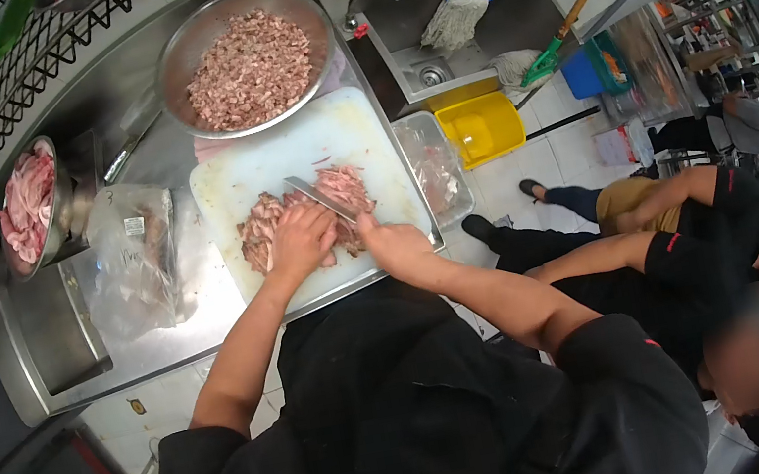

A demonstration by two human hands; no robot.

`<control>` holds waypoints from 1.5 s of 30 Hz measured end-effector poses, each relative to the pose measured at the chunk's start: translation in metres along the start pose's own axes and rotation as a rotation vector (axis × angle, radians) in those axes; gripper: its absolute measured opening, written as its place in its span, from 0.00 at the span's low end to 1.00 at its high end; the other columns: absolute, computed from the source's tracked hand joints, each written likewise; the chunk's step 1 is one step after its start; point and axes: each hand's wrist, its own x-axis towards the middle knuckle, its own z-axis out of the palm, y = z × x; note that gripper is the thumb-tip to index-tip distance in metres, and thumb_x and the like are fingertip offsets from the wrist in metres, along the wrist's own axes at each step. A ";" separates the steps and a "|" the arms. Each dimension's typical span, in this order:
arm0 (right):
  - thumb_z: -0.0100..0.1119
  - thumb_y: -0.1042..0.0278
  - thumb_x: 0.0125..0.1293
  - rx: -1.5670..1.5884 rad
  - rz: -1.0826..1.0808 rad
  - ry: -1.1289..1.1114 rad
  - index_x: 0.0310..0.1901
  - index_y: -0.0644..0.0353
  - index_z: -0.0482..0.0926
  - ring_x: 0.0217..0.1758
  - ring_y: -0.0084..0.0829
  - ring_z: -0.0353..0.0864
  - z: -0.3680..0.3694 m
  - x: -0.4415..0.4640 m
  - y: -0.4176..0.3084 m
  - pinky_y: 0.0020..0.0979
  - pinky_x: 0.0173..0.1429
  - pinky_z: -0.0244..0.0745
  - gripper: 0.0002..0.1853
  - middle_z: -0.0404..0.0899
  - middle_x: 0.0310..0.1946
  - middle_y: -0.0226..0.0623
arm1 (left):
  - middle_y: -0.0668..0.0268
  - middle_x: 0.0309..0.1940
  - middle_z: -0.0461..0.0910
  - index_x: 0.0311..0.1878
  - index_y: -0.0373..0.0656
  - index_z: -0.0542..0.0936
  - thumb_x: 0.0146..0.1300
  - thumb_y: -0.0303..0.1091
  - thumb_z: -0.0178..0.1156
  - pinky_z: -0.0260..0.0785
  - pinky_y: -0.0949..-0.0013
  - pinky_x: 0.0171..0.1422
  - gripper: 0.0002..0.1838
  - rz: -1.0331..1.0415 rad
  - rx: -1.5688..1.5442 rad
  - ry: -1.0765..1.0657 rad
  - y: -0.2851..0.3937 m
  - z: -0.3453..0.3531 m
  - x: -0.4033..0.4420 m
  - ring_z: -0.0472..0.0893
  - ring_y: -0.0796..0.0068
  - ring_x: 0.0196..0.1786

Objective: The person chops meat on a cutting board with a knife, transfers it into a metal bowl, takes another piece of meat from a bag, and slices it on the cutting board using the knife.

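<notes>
On the white cutting board (285, 152) lies a pile of sliced raw meat (260, 232). My right hand (393, 245) is closed round the handle of a knife (321, 199), whose blade points up and left across the meat. Just left of the blade, my left hand (302, 240) presses on the meat with its fingers together. Behind the board stands a large steel bowl (174, 90) full of chopped meat (251, 70).
Left are a bowl of pink meat (28, 205), a plastic bag (129, 269) and a steel sink basin (65, 340). A clear container (433, 168) touches the board's right side. Beyond are a yellow bucket (482, 129) and mops (454, 22). Co-workers (694, 255) stand close at right.
</notes>
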 end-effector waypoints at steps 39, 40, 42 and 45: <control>0.46 0.72 0.70 0.001 0.123 -0.020 0.55 0.63 0.65 0.39 0.58 0.88 -0.005 0.003 -0.028 0.55 0.42 0.81 0.14 0.86 0.33 0.59 | 0.62 0.45 0.85 0.45 0.39 0.86 0.57 0.29 0.69 0.75 0.58 0.58 0.13 0.054 -0.163 0.033 -0.021 -0.008 -0.006 0.82 0.60 0.51; 0.46 0.71 0.71 -0.001 0.144 -0.040 0.55 0.63 0.65 0.39 0.59 0.88 -0.023 -0.008 -0.039 0.56 0.43 0.81 0.14 0.86 0.33 0.59 | 0.62 0.46 0.85 0.46 0.39 0.85 0.57 0.29 0.69 0.75 0.58 0.58 0.13 0.044 -0.167 0.034 -0.025 -0.006 -0.002 0.82 0.60 0.51; 0.48 0.73 0.69 0.027 0.182 -0.036 0.54 0.64 0.63 0.36 0.61 0.86 -0.021 -0.025 -0.051 0.60 0.41 0.79 0.14 0.84 0.31 0.60 | 0.62 0.46 0.85 0.45 0.39 0.86 0.57 0.29 0.69 0.75 0.58 0.57 0.12 0.040 -0.174 0.029 -0.023 -0.009 -0.003 0.82 0.60 0.51; 0.48 0.72 0.69 0.063 0.076 0.164 0.54 0.64 0.63 0.37 0.61 0.86 0.026 0.010 -0.028 0.59 0.42 0.79 0.14 0.85 0.31 0.60 | 0.61 0.46 0.85 0.43 0.38 0.86 0.58 0.29 0.68 0.75 0.57 0.57 0.11 0.032 -0.180 0.031 -0.026 -0.005 -0.001 0.82 0.59 0.52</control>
